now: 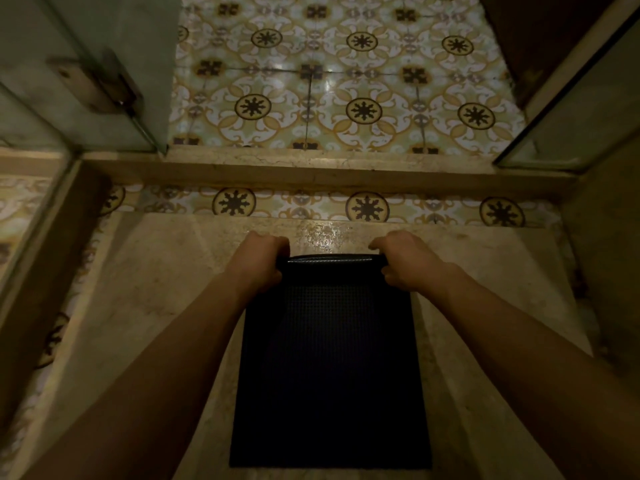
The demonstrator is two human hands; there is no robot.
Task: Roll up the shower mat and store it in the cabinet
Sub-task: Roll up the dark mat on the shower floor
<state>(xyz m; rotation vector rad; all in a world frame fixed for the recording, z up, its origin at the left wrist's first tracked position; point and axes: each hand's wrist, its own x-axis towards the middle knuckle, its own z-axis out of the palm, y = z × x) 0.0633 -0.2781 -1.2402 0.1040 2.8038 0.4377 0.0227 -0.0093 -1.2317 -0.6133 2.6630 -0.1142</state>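
A dark, finely textured shower mat lies flat on the beige stone shower floor, its long side running away from me. Its far edge is curled over into a short fold. My left hand grips the far left corner of that fold. My right hand grips the far right corner. Both hands have fingers wrapped over the folded edge. No cabinet is in view.
A raised stone threshold crosses the view beyond the mat, with patterned floor tiles past it. A glass door with a metal hinge stands at the upper left. Another glass panel stands at the right.
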